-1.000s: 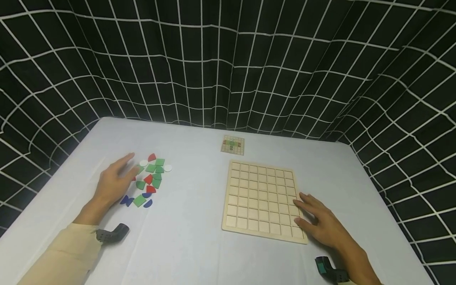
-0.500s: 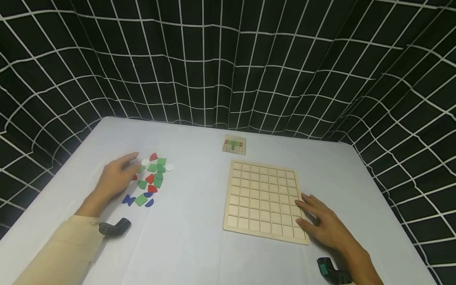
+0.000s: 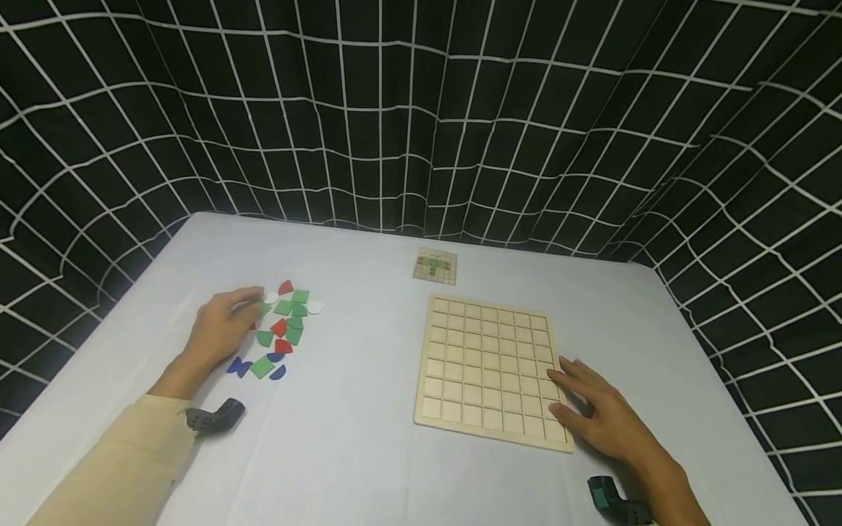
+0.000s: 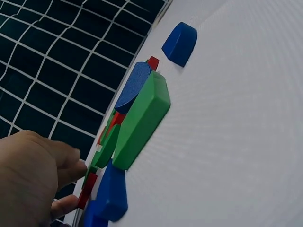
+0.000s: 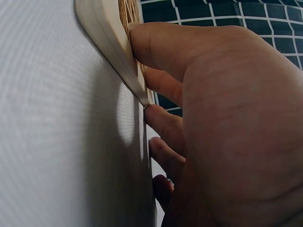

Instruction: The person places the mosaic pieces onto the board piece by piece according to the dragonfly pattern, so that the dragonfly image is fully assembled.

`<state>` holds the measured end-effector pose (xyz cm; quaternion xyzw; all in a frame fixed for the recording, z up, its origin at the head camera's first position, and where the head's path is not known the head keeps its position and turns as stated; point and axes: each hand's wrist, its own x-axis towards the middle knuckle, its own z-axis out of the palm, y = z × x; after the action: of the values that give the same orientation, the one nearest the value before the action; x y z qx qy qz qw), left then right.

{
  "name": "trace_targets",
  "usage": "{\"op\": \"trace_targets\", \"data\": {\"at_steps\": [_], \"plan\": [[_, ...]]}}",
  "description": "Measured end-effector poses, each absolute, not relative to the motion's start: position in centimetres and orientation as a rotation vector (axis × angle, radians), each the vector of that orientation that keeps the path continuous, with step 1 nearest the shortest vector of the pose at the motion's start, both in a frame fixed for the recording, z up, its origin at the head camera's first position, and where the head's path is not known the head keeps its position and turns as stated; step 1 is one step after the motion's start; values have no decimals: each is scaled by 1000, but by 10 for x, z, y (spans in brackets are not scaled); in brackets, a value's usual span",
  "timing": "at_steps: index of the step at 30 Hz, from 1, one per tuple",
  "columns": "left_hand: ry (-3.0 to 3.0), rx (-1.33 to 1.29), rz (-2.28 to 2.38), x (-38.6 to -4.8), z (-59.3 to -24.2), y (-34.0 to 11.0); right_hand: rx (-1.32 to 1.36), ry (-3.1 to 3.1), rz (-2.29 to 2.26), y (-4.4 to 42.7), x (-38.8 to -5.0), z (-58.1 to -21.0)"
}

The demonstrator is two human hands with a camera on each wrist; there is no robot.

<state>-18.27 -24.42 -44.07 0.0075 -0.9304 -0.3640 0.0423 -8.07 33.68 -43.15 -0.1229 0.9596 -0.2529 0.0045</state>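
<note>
My left hand (image 3: 220, 325) hovers low at the left side of a cluster of flat coloured pieces, thumb and index finger apart beside a white disc (image 3: 271, 297). No piece shows between those fingertips. Around it lie a green square (image 3: 262, 367), red quarter-circles (image 3: 283, 346) and blue half-circles (image 3: 278, 372). A red piece (image 4: 87, 191) sits close to the fingers in the left wrist view; part of the cluster is hidden there. On the right edge of a wooden grid board (image 3: 487, 369), my right hand (image 3: 595, 413) rests with fingers spread, thumb and fingertips touching the rim.
A small pattern card (image 3: 435, 265) with a coloured figure on a grid lies behind the board. White cloth (image 3: 349, 409) covers the table. A dark curtain (image 3: 368, 131) with white grid lines stands behind and at both sides.
My left hand has shifted slightly right, its fingertips nearer the white disc, and the thumb and index finger have drawn a little closer. The right hand stays on the board's edge.
</note>
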Motion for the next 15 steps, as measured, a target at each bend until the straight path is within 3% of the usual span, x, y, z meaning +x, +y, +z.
{"op": "trace_targets", "data": {"at_steps": [15], "plan": [[-2829, -49, -1025, -200, -441, -236, -397, 3018, -841, 339, -81, -432]]}}
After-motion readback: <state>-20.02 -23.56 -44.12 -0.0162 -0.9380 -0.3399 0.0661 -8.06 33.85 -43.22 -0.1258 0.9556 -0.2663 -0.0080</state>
